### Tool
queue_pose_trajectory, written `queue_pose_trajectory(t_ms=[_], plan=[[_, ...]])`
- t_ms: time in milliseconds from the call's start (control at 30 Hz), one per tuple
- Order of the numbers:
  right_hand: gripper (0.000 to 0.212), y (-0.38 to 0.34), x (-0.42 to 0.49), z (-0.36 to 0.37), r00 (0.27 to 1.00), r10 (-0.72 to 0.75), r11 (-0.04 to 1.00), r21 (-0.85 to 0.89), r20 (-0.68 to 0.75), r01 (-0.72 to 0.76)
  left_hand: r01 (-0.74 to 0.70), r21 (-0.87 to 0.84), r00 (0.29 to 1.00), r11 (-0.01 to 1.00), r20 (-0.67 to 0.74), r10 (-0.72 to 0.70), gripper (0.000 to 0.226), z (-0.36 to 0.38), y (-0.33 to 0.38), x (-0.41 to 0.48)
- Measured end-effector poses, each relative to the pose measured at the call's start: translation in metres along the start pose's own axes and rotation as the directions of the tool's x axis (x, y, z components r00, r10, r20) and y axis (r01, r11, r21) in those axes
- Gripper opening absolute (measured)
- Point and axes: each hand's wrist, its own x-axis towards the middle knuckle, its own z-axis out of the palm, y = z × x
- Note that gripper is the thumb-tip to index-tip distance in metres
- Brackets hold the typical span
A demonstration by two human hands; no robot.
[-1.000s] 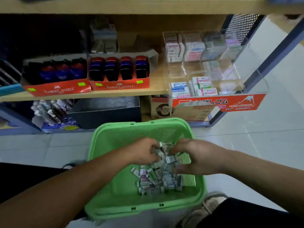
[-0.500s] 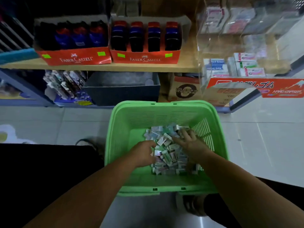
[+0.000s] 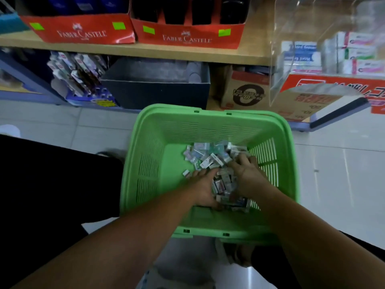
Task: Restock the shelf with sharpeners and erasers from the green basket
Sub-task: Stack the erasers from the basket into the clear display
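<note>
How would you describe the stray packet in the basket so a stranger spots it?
Find the green basket on the floor before the shelf. A heap of small packets sits toward its right side, where the left hand and right hand dig. Unlike the rest, the stray packet lies alone on the bare bottom, left of the heap.

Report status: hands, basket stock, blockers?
Left hand and right hand both down in the green basket, buried in the pile of small packs; grip unclear. No blocker seen toward the shelf.

Both forearms reach forward, left hand [image 3: 205, 187] just beside right hand [image 3: 248, 177], fingers mostly hidden
</note>
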Motion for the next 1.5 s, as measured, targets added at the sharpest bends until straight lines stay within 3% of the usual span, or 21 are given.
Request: queue_pose_trajectory(t_ms=[167, 267, 367, 467, 600, 667, 867, 967, 1067, 1233, 1300, 1500], plan=[[0.111, -0.004, 0.008, -0.002, 0.993, 0.000, 0.999, -0.035, 0.115, 0.004, -0.007, 0.055, 0.998, 0.998, -0.067, 0.011, 0.129, 0.000, 0.004, 0.006], [0.108, -0.009, 0.015, -0.004, 0.980, -0.041, 0.975, -0.205, 0.196, 0.082, -0.051, 0.090, 0.995, 0.995, -0.083, 0.059, 0.114, -0.005, 0.004, 0.009], [0.109, -0.018, 0.015, -0.005, 0.977, -0.035, 0.973, -0.215, 0.210, 0.081, -0.063, 0.066, 0.993, 0.996, -0.091, 0.069, 0.105, -0.008, 0.002, 0.009], [0.109, -0.014, 0.013, -0.004, 0.981, -0.034, 0.992, -0.116, 0.189, 0.057, -0.078, -0.026, 0.993, 0.997, -0.092, 0.075, 0.109, -0.007, 0.000, 0.013], [0.083, -0.004, 0.008, -0.001, 0.996, 0.003, 0.995, 0.096, 0.086, -0.011, -0.066, 0.040, 0.997, 0.997, -0.037, 0.067, 0.117, -0.005, 0.003, 0.019], [0.084, -0.002, 0.007, -0.003, 0.997, 0.028, 0.994, 0.103, 0.071, -0.036, -0.051, 0.017, 0.998, 0.999, -0.029, 0.051, 0.111, -0.004, 0.004, 0.022], [0.084, 0.002, 0.016, -0.005, 0.987, 0.012, 0.986, 0.159, 0.160, -0.038, -0.057, -0.271, 0.998, 0.961, -0.038, 0.048, 0.098, -0.001, -0.005, 0.020], [0.074, 0.001, 0.018, -0.005, 0.986, 0.032, 0.972, 0.223, 0.164, -0.069, -0.043, -0.414, 0.998, 0.909, -0.062, 0.019, 0.075, -0.007, -0.005, 0.017], [0.053, -0.004, 0.020, -0.013, 0.978, 0.057, 0.905, 0.402, 0.201, -0.135, -0.058, -0.526, 0.994, 0.848, -0.106, 0.002, 0.050, -0.018, -0.003, 0.017], [0.037, -0.019, 0.019, -0.019, 0.983, 0.041, 0.788, 0.599, 0.179, -0.142, -0.081, -0.539, 0.993, 0.839, -0.117, 0.021, 0.038, -0.027, -0.004, 0.010], [0.038, -0.024, 0.017, -0.022, 0.982, 0.036, 0.723, 0.674, 0.185, -0.153, -0.071, -0.557, 0.989, 0.828, -0.149, -0.016, 0.038, -0.030, -0.006, 0.006], [0.036, -0.027, 0.009, -0.048, 0.982, 0.082, 0.678, 0.713, 0.170, -0.180, -0.067, -0.666, 0.981, 0.743, -0.181, -0.074, 0.042, -0.057, -0.011, -0.006]])
